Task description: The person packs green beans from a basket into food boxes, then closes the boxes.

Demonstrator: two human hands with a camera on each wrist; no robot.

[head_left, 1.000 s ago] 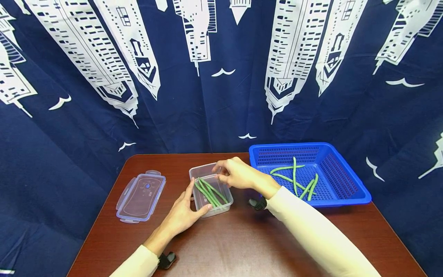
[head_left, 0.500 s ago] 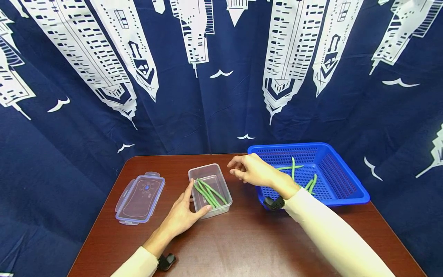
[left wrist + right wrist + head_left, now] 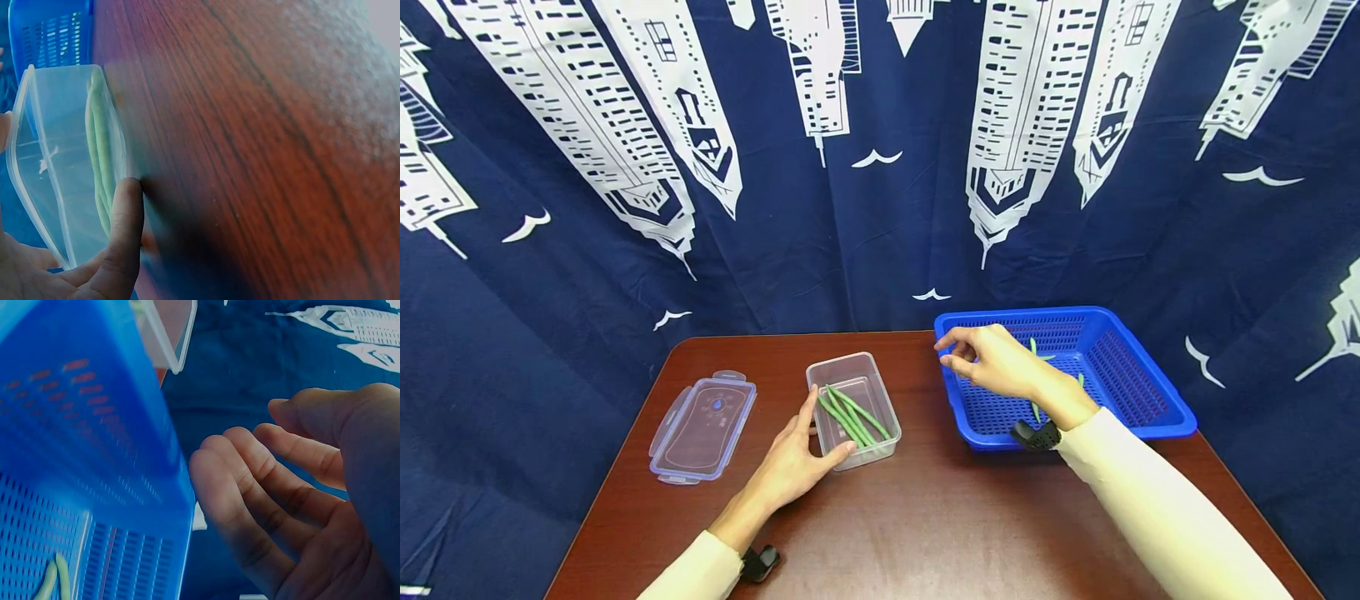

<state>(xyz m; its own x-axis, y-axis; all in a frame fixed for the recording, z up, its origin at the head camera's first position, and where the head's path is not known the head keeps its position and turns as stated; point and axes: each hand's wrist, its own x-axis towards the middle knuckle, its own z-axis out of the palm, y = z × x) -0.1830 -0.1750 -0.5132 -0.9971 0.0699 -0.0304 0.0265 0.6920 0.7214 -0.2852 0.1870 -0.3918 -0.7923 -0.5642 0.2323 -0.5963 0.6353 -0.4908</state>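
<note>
A clear plastic food container [image 3: 842, 365] stands near the table's middle with several green beans [image 3: 859, 417] inside. My left hand [image 3: 792, 465] holds it at the left near corner, thumb and fingers spread over its outer walls. In the left wrist view, the thumb [image 3: 127, 209] lies against the container's side. My right hand [image 3: 1000, 362], holding nothing, is over the left part of a blue plastic basket [image 3: 1138, 367], fingers loosely bent. More green beans [image 3: 55, 578] lie in the basket, partly hidden by that hand in the head view.
A clear lid [image 3: 703, 429] with a blue seal and side flaps lies left of the container. All stand on a brown wooden table [image 3: 917, 517]. A dark blue curtain [image 3: 820, 250] with white building prints hangs right behind the table.
My right hand has left the container and moved right to above the blue basket. My left hand keeps its place at the container, and the beans inside have not moved.
</note>
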